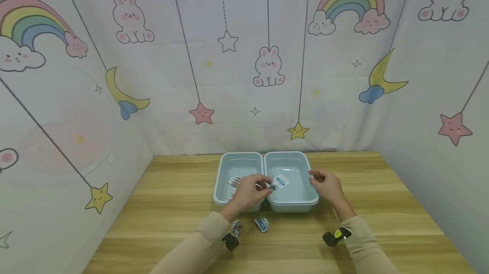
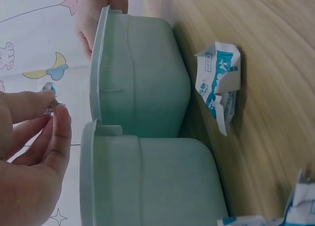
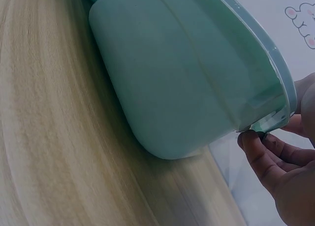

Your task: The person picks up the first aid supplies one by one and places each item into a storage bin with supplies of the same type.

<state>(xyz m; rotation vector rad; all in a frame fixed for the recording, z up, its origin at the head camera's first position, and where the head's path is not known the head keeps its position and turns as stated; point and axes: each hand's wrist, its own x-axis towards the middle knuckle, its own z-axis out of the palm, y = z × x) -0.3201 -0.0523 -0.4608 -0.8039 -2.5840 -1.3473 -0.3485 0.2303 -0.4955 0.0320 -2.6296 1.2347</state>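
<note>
My left hand (image 1: 250, 189) pinches a small, crumpled blue-and-white packet (image 1: 273, 186) between thumb and fingertips, over the near left part of the right tray (image 1: 280, 202). Inside that pale blue-green tray lies a flat white packet (image 1: 282, 181) with blue print. At its right side, my right hand (image 1: 327, 187) has its curled fingers on the rim, some in front of it and some behind in the right wrist view. The left tray (image 1: 217, 191) contains several thin white-wrapped sticks (image 1: 234, 181), partly hidden by my left hand.
A crumpled blue-and-white wrapper (image 1: 262, 224) lies on the wooden table (image 1: 183, 210) before the trays. Another wrapper (image 1: 236, 228) sits to its left, partly behind my left wrist camera (image 1: 230, 242). A printed curtain (image 1: 244, 134) hangs behind the table.
</note>
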